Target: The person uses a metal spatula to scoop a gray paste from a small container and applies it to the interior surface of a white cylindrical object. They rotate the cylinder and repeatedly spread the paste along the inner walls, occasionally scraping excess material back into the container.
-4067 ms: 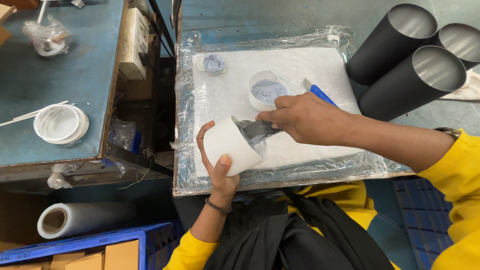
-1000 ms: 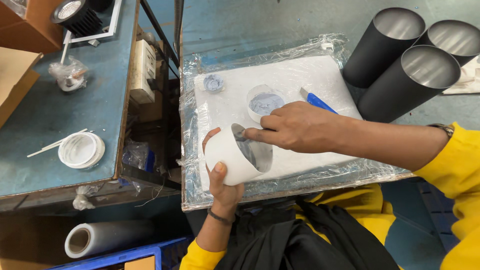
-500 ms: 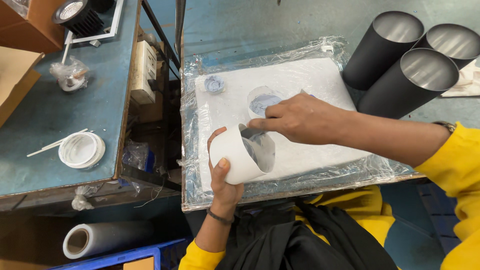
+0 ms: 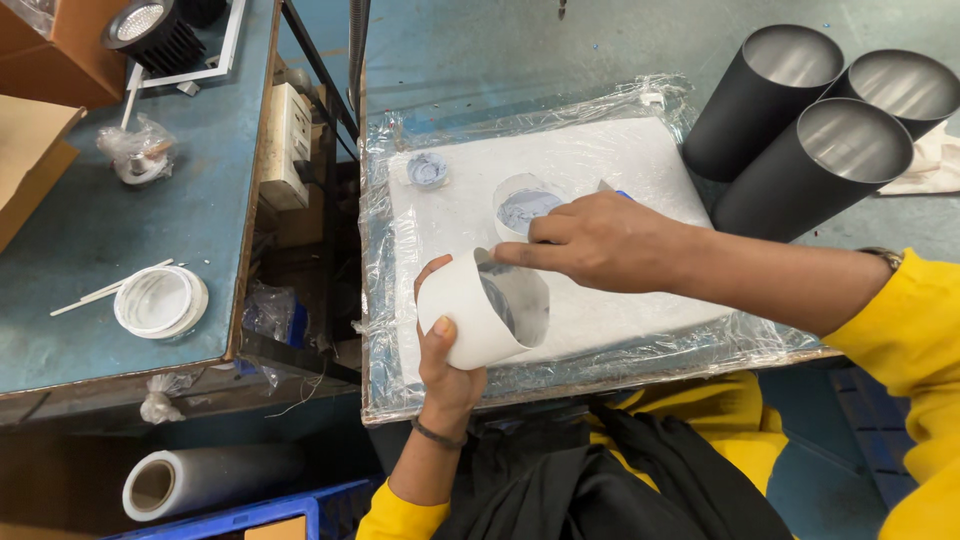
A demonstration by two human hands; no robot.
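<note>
Overhead view of a workbench, left to right. At 9 o'clock, a shallow round white dish (image 4: 160,300) with thin sticks on a blue table (image 4: 80,230). At 6 o'clock, left hand (image 4: 447,368), fingers curled tight round a white cylindrical shade (image 4: 478,308), thumb pressed on its outer wall, open end tilted toward 3 o'clock. Compared with half a second earlier, shade turned slightly, right hand (image 4: 600,240) shifted so its extended index fingertip (image 4: 503,253) now touches the rim; probably spreading grey paste inside. Other fingers loosely folded. Beneath, plastic-wrapped white board (image 4: 620,160) with a grey paste cup (image 4: 524,206). At 2 o'clock, three black tubes (image 4: 800,130).
</note>
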